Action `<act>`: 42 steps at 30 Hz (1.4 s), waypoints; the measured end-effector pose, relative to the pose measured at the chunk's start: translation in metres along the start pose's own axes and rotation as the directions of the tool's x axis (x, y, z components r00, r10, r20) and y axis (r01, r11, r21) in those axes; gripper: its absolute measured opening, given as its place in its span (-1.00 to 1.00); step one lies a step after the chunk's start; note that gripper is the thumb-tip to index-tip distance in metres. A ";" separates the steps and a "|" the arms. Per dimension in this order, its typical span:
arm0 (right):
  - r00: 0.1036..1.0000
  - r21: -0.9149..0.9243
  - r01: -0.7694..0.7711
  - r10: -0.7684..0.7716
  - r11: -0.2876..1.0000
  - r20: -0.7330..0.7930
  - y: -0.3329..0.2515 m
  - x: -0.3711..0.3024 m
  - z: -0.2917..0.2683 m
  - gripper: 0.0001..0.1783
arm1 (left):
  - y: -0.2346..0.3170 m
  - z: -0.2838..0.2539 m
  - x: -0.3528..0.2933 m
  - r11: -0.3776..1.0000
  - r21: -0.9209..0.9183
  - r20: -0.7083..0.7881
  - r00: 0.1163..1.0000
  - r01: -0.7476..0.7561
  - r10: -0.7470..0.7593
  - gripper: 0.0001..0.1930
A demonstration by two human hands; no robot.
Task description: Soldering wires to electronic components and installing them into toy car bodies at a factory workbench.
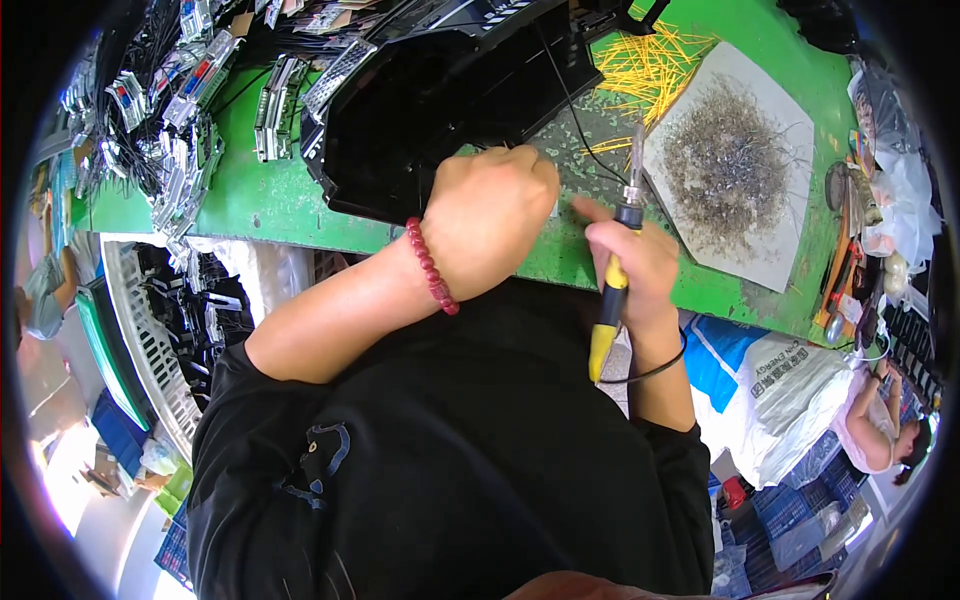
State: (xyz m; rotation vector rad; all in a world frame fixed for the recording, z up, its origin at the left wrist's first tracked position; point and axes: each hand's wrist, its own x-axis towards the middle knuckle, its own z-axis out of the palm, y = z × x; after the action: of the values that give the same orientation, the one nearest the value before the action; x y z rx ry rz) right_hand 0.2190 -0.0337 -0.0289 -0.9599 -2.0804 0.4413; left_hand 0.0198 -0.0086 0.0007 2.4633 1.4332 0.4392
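My right hand (645, 262) is closed round the yellow and black handle of a soldering iron (612, 290). The iron's metal tip points away from me, beside a sheet strewn with dark bits. My left hand (497, 205), a red bead bracelet at its wrist, is curled over the near edge of a large black plastic housing (385, 115). Its fingertips are bent under and out of sight, so whatever they pinch is hidden. A thin black wire (572, 95) runs down over the housing toward the space between my hands.
Yellow wire pieces (650, 72) lie in a loose heap at the far right of the green bench (275, 205). A pale board (790, 240) bears a pile of grey clippings. Metal-framed parts with wires (185, 110) crowd the left. Tools (845, 260) line the right edge. Another person (868, 430) is at lower right.
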 end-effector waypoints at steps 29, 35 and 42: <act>0.785 0.505 -0.431 0.587 0.747 -0.197 -0.003 -0.017 -0.005 0.03 | 0.003 0.003 -0.007 0.997 0.070 -0.049 0.999 -0.019 0.022 -0.89; 0.769 0.600 -0.384 0.603 0.702 -0.213 0.005 -0.013 -0.010 -0.63 | 0.006 0.003 -0.006 0.991 0.132 0.015 1.000 0.000 -0.002 -0.90; 0.712 0.665 -0.390 0.666 0.637 -0.220 0.006 -0.017 -0.001 -0.83 | 0.008 -0.003 0.000 0.984 0.178 0.104 0.995 -0.022 0.003 -0.92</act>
State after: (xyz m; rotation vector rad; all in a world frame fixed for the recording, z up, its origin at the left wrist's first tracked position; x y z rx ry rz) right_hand 0.2293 -0.0426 -0.0408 -1.1627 -1.0705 1.0008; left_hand 0.0255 -0.0121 0.0063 2.5931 1.4743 0.1883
